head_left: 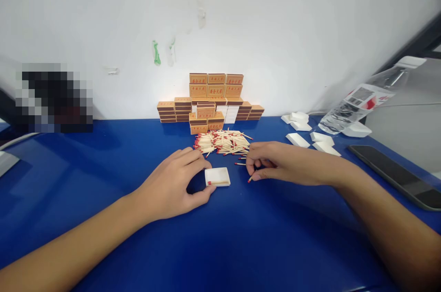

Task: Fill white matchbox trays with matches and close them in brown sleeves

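Note:
My left hand grips the left end of a small white matchbox tray between thumb and fingers, on the blue table. One or more red-tipped matches lie along the tray's near side. To the right of the tray, my right hand is closed in a pinch on a match, its red head pointing down and left. Beyond both hands spreads a pile of loose matches with red heads. A few stray matches lie between the pile and my right hand.
Stacked matchboxes stand against the white wall behind the pile. Several white trays lie at the right, near a tilted plastic bottle. A dark phone rests at the right edge of the blue table.

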A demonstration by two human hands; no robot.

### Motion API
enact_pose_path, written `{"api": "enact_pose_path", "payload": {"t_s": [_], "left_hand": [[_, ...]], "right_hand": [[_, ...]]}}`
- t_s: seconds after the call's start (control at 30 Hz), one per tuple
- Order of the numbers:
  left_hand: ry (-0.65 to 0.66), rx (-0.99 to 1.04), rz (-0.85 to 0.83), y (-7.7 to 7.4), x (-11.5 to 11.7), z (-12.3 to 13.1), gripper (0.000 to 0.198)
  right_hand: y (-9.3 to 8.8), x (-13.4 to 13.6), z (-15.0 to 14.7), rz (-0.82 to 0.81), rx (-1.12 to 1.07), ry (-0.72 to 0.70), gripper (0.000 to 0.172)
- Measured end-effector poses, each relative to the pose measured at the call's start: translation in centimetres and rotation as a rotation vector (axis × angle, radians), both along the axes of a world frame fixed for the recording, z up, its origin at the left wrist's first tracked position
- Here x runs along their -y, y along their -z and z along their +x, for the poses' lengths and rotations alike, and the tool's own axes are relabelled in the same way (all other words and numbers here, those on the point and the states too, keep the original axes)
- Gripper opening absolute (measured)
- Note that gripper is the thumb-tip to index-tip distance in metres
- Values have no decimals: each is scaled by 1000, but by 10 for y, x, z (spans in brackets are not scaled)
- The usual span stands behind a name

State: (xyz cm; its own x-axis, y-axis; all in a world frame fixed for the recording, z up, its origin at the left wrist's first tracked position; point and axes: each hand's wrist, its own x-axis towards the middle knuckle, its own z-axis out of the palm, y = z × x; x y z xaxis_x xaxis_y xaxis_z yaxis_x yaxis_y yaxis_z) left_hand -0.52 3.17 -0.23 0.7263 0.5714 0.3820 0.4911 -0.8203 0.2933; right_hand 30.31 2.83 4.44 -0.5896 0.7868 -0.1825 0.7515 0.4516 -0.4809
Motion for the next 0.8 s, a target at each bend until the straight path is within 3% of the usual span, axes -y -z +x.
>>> {"api": "enact_pose_path", "payload": {"t_s": [0.13,0.27,0.43,0.57,0.7,0.8], "left_hand": [[0,4,5,0,0,1,20],[24,36,90,1,2,2,19],[39,41,170,1,3,3,17],[39,25,192,2,3,2,20],[32,38,184,2,2,1,20],[5,39,161,2,1,1,20]], "right_hand": [[1,7,-12,28,-40,52,16],[4,22,-43,234,-206,108,9],[22,34,-69,356,-169,52,8],[17,27,-60,406,-191,40,11],[8,13,-30,503,-95,108,8],[11,2,-9,402,33,93,6]]}}
